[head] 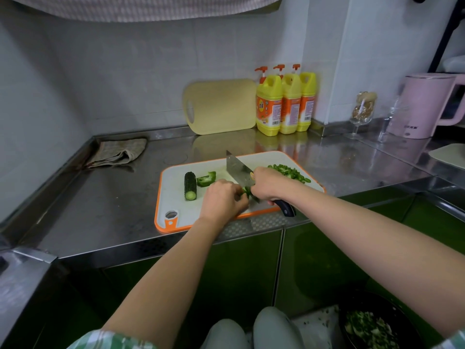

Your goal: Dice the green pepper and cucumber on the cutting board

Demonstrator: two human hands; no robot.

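A white cutting board with an orange rim [173, 187] lies on the steel counter. On its left lies a dark green cucumber piece [190, 185], with a green pepper chunk [206, 179] beside it. A heap of diced pepper [289, 172] sits at the board's far right. My right hand [270, 183] grips the dark handle of a cleaver [237, 170], its blade standing on the board. My left hand [222, 200] has curled fingers holding down a small pepper piece [246, 190] against the blade; most of that piece is hidden.
A beige cutting board [221, 107] leans on the tiled wall beside three yellow detergent bottles [285, 104]. A folded cloth [118, 152] lies at back left. A glass [361, 113] and a pink kettle [425, 107] stand at right. A dark bin with green scraps [372, 326] sits on the floor.
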